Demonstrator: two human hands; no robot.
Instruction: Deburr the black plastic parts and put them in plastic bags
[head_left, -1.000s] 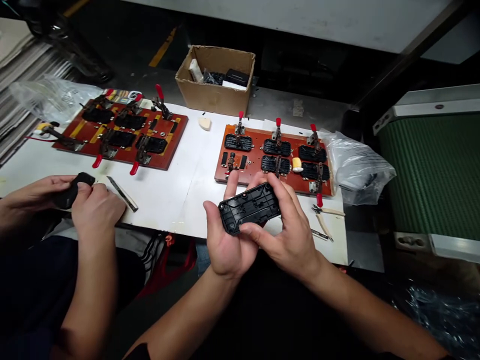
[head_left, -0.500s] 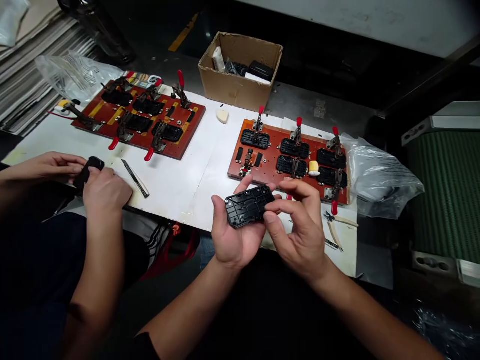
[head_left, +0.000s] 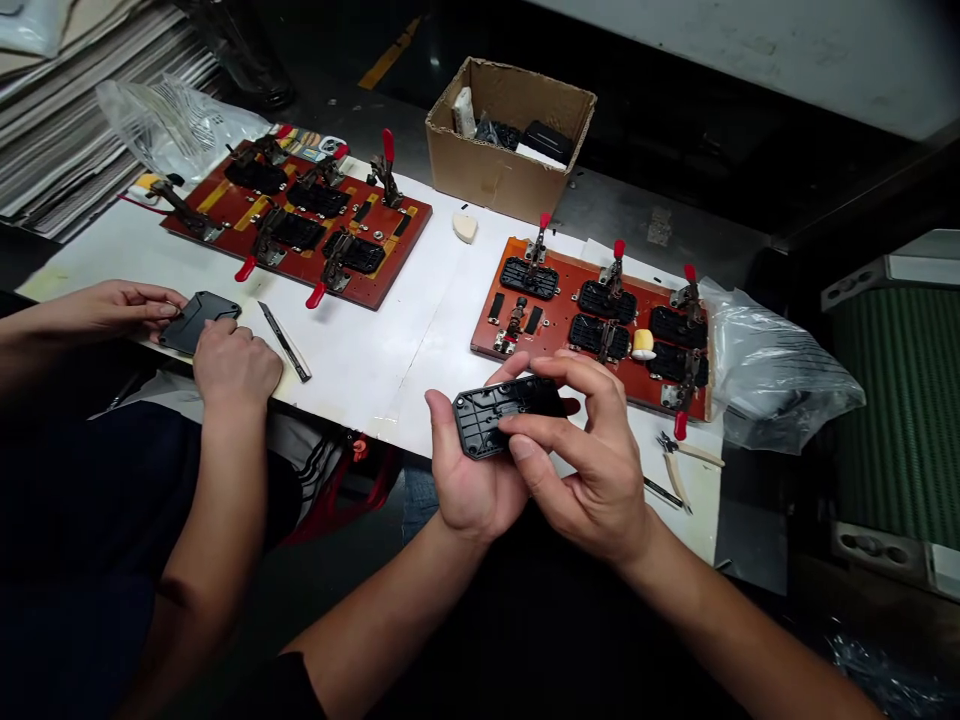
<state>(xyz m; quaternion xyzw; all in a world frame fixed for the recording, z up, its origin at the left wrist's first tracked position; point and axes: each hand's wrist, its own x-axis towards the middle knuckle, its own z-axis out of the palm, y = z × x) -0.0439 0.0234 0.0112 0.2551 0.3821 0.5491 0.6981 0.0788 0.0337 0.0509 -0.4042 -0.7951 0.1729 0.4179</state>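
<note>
Mid-frame, our left hand cradles the black plastic cover; our right hand now pinches it again.

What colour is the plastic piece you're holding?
Black; the plastic piece shows best in the head view.

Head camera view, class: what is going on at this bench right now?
The camera wearer holds a black ribbed plastic plate over the near edge of the white tabletop: the left hand cradles it from below and the right hand pinches it. Beyond it lies an orange-red fixture board with red-handled clamps and black parts seated in it. At the left, a co-worker's hands hold a similar dark plate on the table, a thin metal blade beside it.
</note>
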